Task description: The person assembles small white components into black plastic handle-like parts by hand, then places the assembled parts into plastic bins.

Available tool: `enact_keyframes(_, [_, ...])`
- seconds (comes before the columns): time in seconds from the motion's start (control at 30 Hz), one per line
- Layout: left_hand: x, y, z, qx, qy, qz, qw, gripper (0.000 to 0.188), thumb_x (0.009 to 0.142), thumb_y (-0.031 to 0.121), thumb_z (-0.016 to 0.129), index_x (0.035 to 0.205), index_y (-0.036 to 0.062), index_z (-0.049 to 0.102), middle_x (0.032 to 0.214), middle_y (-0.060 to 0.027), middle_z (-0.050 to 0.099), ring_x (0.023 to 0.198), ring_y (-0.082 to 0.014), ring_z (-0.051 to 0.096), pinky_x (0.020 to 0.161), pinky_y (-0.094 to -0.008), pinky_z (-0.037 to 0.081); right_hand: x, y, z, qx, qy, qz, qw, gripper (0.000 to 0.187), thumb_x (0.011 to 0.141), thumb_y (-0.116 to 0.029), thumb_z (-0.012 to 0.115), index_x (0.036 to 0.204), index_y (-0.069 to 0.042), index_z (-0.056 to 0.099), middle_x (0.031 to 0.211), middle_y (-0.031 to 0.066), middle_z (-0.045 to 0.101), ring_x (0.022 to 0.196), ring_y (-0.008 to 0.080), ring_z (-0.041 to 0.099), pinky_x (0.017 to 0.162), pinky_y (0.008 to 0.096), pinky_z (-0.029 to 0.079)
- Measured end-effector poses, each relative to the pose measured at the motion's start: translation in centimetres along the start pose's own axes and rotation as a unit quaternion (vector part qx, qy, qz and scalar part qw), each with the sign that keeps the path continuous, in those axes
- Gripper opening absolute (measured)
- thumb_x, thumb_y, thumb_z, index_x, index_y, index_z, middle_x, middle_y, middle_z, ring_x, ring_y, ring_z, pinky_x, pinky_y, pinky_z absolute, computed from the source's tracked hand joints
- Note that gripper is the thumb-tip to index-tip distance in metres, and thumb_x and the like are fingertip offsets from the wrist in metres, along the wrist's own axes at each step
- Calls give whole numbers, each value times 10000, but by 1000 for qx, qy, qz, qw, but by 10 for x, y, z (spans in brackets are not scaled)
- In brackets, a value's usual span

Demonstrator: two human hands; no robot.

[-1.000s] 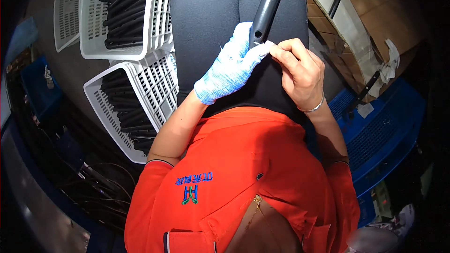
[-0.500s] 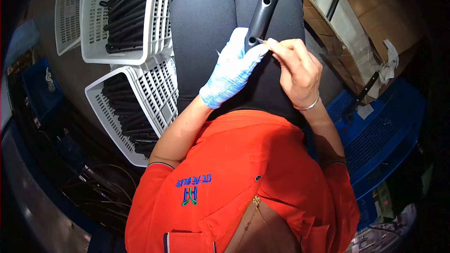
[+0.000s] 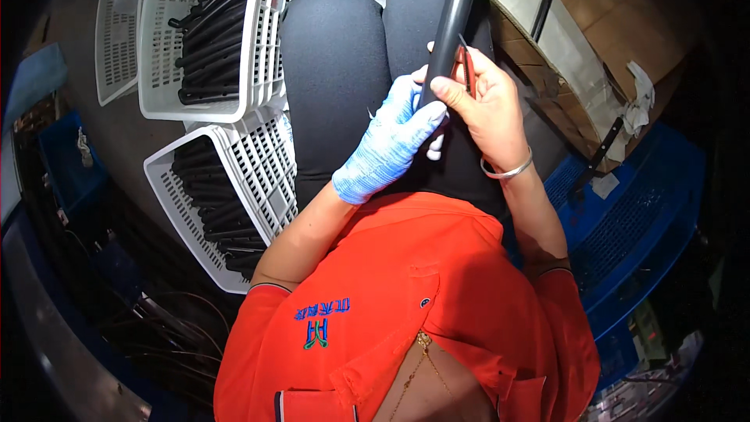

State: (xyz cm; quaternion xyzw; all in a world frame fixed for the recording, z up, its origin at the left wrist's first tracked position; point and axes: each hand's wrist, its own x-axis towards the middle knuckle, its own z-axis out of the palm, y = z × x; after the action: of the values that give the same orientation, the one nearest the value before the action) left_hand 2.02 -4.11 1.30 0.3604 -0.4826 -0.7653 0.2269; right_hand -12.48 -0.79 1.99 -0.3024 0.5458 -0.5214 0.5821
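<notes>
A black tube (image 3: 451,31) rises from my lap toward the top of the view, its smooth side facing up. My left hand (image 3: 391,129), in a light blue knit glove, is closed round its near end. Bare, with a bangle at the wrist, my right hand (image 3: 492,101) lies along the tube's right side, thumb and fingertips touching it. Held in that same hand is a small red-handled knife (image 3: 469,70), its thin dark blade pointing up beside the tube. White glove fingertips (image 3: 435,147) show under my left hand.
White perforated baskets (image 3: 246,70) full of black tubes (image 3: 215,47) stand at my left. On the right are a cardboard box (image 3: 617,8) with a bent black tube (image 3: 543,6), a black-handled knife (image 3: 601,152), crumpled white paper (image 3: 641,101) and a blue perforated crate (image 3: 625,219).
The tube has turned, so its holes no longer show. My right hand has moved from the hole at the near end to the tube's side, and the red knife handle has come into sight.
</notes>
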Motion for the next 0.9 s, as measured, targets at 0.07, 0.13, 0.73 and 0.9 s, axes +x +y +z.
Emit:
enact_keyframes(0.07, [-3, 9, -3, -181, -48, -103, 977, 276, 942, 285, 501, 1119, 82, 440, 848, -52, 511, 561, -118, 485, 482, -238, 414, -2, 0, 1, -8, -4, -2, 1000, 376, 867, -54, 602, 1204, 51, 472, 1011, 94, 634, 924, 139, 598, 844, 257, 470])
enact_keyframes(0.13, [-2, 9, -7, -259, -77, -119, 955, 285, 953, 324, 462, 1112, 88, 437, 819, -43, 506, 535, -107, 465, 455, -233, 398, -2, -1, 2, 27, -5, 4, 1000, 386, 866, -50, 601, 1212, 52, 465, 1018, 96, 631, 932, 142, 599, 846, 259, 472])
enact_keyframes(0.73, [-10, 6, -5, -234, -10, -143, 961, 343, 972, 349, 414, 1156, 59, 407, 712, -33, 526, 504, -91, 494, 396, -217, 382, -14, 0, -1, 50, -60, 13, 997, 365, 890, -40, 546, 1230, 45, 445, 1096, 107, 572, 1034, 152, 548, 928, 275, 422])
enact_keyframes(0.9, [-9, 17, -4, -199, -34, -129, 971, 286, 893, 124, 561, 1135, 35, 438, 780, -51, 488, 520, -88, 444, 424, -213, 341, -43, -14, 6, -310, 77, -142, 937, 278, 900, -5, 488, 1178, 11, 481, 941, 124, 605, 862, 216, 608, 790, 291, 466])
